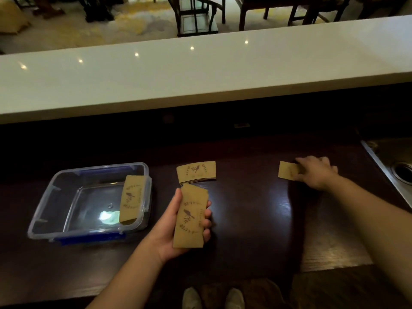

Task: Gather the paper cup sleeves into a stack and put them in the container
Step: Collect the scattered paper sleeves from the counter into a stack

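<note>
My left hand point(171, 228) holds a brown paper cup sleeve point(190, 216) with a bird print, upright above the dark counter. Just beyond it a small stack of sleeves point(196, 172) lies flat on the counter. Far to the right, my right hand point(316, 171) rests on another sleeve point(287, 170), fingers closing over its right end. A clear plastic container point(55, 210) with blue clips stands at the left, and one sleeve point(130, 200) leans against its right inner wall.
A raised white countertop point(200, 70) runs across the back. A metal sink point(396, 166) sits at the right edge. My shoes point(211, 297) show below the dark wooden counter point(256, 219). Chairs stand in the room beyond.
</note>
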`<state>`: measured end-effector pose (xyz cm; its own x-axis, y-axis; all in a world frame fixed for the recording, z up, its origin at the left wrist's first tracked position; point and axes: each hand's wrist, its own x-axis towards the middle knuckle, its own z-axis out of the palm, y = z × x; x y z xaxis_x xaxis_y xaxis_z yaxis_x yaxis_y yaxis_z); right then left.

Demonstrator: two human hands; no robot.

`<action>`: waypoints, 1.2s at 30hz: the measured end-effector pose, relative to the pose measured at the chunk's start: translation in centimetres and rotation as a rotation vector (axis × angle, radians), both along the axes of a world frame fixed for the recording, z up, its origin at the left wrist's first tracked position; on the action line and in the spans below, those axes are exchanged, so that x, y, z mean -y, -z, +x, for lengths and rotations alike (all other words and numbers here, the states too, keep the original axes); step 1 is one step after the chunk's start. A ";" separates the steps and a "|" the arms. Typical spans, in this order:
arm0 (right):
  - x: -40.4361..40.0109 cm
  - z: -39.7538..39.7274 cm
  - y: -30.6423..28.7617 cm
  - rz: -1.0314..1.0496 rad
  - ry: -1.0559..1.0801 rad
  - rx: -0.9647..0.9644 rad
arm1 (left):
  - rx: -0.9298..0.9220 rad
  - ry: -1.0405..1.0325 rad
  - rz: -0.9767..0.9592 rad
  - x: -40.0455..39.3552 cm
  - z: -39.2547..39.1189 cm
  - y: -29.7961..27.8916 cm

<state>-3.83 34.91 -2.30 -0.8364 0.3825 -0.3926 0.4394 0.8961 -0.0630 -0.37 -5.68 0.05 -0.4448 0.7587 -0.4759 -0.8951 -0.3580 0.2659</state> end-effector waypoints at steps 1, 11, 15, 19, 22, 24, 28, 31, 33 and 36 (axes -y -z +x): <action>0.0 0.2 -0.4 0.030 0.006 0.022 | -0.005 -0.005 -0.006 0.0 -0.1 -0.1; 9.4 5.4 -6.8 -1.280 0.553 -0.225 | -0.036 -0.043 -0.124 -1.2 -0.6 0.1; 17.7 7.5 -6.7 -1.447 0.440 -0.129 | -0.072 0.026 -0.142 -1.8 -0.5 -0.2; 22.8 7.3 -6.2 -1.371 0.366 -0.136 | -0.102 0.064 -0.129 -1.7 0.1 0.1; 24.0 7.0 -5.7 -1.183 0.318 -0.181 | -0.059 0.059 -0.094 -1.1 0.4 0.2; 24.1 6.7 -5.3 -0.940 0.212 -0.234 | -0.063 0.104 -0.123 -0.7 0.6 0.0; 23.3 5.3 -4.8 -0.892 0.023 -0.269 | -0.078 0.193 -0.159 0.1 0.7 -0.2; 22.1 4.1 -5.1 -1.289 0.031 -0.130 | -0.116 0.310 -0.151 0.1 0.0 -0.9; 21.3 3.5 -5.0 -1.373 -0.046 -0.066 | -0.162 0.406 -0.145 0.1 -0.8 -1.6; 20.1 2.6 -4.4 -1.407 -0.073 -0.059 | -0.192 0.531 -0.198 0.0 -2.3 -2.5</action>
<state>-1.21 14.78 2.09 -0.8656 -0.3387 -0.3688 0.3607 0.0891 -0.9284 -2.66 -5.64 2.57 -0.1210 0.8060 -0.5794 -0.8674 0.1980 0.4565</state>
